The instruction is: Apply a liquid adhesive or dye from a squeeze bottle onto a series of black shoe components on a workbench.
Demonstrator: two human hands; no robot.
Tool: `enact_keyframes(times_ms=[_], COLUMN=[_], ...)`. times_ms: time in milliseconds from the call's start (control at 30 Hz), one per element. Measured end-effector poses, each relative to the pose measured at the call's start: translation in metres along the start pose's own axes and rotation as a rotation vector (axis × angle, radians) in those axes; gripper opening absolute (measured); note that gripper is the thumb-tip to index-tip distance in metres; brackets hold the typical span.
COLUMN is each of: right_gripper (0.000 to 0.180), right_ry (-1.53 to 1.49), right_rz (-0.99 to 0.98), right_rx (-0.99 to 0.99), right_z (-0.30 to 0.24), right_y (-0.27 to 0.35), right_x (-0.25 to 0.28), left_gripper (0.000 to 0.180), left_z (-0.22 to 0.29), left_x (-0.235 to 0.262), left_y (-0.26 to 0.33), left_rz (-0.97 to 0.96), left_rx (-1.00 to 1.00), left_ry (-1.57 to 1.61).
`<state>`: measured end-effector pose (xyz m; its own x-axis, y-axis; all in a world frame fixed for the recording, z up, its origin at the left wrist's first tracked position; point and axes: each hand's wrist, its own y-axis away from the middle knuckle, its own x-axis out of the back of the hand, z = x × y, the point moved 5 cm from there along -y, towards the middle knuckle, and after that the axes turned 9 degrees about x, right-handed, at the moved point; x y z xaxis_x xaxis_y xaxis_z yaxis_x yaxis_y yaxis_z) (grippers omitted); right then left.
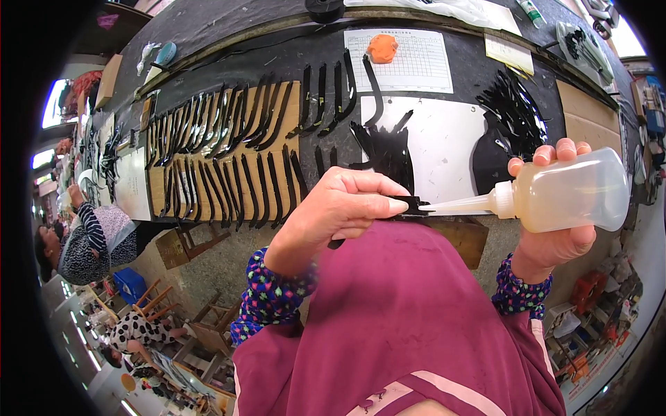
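My left hand (340, 208) pinches a thin black strip (415, 206) between thumb and forefinger, above my lap at the table's near edge. In my right hand (548, 253) a clear squeeze bottle (583, 194) lies tilted on its side, holding pale yellowish liquid. Its long white nozzle (458, 204) points left, and the tip meets the strip's end beside my left thumb. Just beyond my hands sits a pile of black strips (392, 156). To the left, curved black strips (244, 114) lie in two rows on a cardboard sheet (294, 118).
An orange lump (381, 48) rests on a printed form (423, 69) at the back. Right of the white board (437, 132) are a black zipped item (489, 156) and more black strips (513, 104). A long rail (277, 31) crosses the table. Another person (97, 236) sits at far left.
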<state>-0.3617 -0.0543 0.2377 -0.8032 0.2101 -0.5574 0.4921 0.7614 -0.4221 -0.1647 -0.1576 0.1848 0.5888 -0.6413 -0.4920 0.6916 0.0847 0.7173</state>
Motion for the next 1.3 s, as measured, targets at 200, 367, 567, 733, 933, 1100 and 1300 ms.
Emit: enact_keyframes(times_ms=[200, 367, 567, 733, 933, 1100, 1300], right_gripper=[0.081, 0.075, 0.075, 0.077, 0.074, 0.072, 0.071], right_ry=[-0.010, 0.011, 0.001, -0.014, 0.090, -0.001, -0.008], right_rz=[0.010, 0.077, 0.076, 0.048, 0.368, 0.443, 0.486], right_rx=[-0.008, -0.035, -0.049, -0.062, -0.146, -0.229, -0.245], right_z=[0.000, -0.001, -0.001, 0.003, 0.008, 0.022, 0.022], right_y=[0.000, 0.001, 0.003, 0.010, 0.023, 0.028, 0.030], right_x=[0.002, -0.002, -0.002, 0.005, 0.026, 0.038, 0.048], left_gripper=[0.017, 0.018, 0.017, 0.013, 0.025, 0.018, 0.020], left_z=[0.000, 0.001, 0.000, 0.001, -0.017, -0.107, -0.176], left_x=[0.002, 0.002, 0.006, 0.024, 0.102, 0.149, 0.183], left_y=[-0.002, -0.003, -0.003, 0.005, 0.007, -0.089, -0.166], left_rz=[-0.013, 0.001, -0.010, 0.148, 0.385, 0.588, 0.852], left_rx=[-0.005, 0.000, 0.012, -0.100, -0.453, -0.309, -0.343], left_ry=[0.002, 0.009, 0.047, 0.208, 0.223, 0.270, 0.217])
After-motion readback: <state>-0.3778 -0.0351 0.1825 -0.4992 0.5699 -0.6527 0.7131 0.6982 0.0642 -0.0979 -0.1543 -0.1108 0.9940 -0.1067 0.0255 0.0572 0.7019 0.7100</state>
